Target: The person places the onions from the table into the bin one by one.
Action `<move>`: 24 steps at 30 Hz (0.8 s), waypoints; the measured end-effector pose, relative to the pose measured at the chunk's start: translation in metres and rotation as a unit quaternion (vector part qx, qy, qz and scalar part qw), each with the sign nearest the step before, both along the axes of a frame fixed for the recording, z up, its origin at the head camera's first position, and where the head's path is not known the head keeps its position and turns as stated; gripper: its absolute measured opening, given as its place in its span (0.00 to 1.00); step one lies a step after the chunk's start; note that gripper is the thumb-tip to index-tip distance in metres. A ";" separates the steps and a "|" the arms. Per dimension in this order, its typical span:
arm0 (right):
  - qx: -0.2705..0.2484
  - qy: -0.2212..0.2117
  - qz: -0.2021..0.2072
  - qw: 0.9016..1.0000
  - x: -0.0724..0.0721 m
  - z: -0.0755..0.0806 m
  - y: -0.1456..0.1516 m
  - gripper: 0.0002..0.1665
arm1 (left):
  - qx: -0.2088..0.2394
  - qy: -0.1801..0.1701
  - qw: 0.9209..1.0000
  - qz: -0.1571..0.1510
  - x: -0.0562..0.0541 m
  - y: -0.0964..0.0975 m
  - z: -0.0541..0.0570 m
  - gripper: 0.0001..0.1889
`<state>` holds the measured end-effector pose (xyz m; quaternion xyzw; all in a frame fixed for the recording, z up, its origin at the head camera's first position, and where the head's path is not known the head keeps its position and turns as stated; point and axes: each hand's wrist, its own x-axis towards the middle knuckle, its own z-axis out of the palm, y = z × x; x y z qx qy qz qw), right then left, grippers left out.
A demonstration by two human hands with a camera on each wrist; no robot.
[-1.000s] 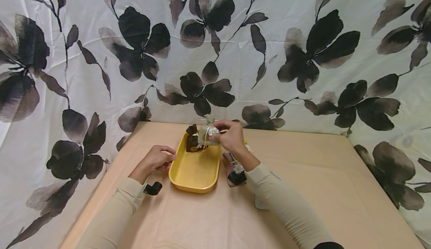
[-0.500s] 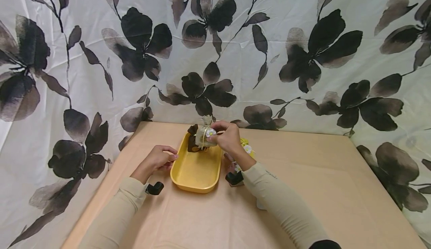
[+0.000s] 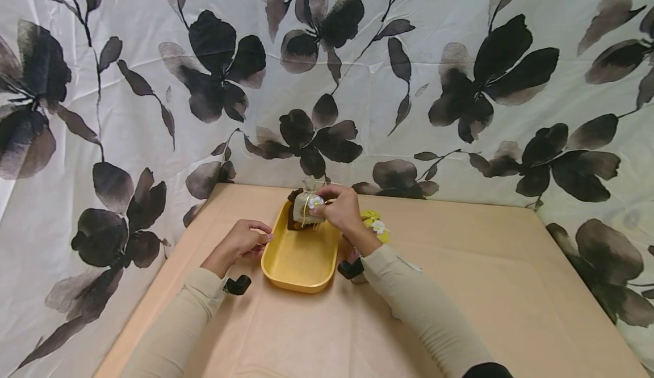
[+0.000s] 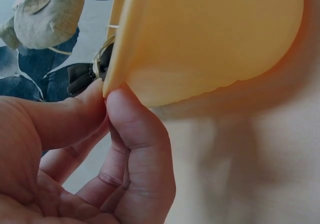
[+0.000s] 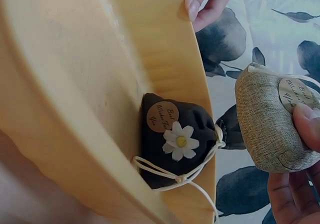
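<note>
My left hand (image 3: pixel 240 244) pinches the left rim of a yellow tray (image 3: pixel 298 264) between thumb and forefinger; the left wrist view shows this grip close up. My right hand (image 3: pixel 343 210) holds a beige drawstring pouch (image 3: pixel 302 213) above the far end of the tray. The pouch has a white flower and a round paper label (image 5: pixel 292 95). Inside the tray, against its far end, lies a dark brown pouch (image 5: pixel 200 116) with a white daisy and cream cord. In the head view the beige pouch partly covers it.
To the right of the tray, a yellow pouch (image 3: pixel 383 235) with a white flower lies partly behind my right wrist. A pinkish pouch (image 3: pixel 359 279) is mostly hidden under that wrist. A floral cloth (image 3: pixel 398 111) hangs behind the peach-coloured table (image 3: pixel 485 253).
My right hand has moved slightly left with the beige pouch, which now covers more of the dark brown one. The left hand keeps its hold on the tray rim.
</note>
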<state>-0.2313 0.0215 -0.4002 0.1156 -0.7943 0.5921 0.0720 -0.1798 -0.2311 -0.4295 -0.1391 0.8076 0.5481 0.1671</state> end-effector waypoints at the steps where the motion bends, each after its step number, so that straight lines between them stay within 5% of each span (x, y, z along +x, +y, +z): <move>1: 0.003 -0.002 -0.002 1.000 0.000 0.000 -0.001 0.20 | 0.001 0.001 1.000 0.000 0.000 0.000 0.000 0.16; 24: 0.031 -0.030 0.030 0.999 -0.005 -0.008 -0.020 0.21 | 0.017 0.004 1.000 -0.004 0.003 -0.001 0.000 0.16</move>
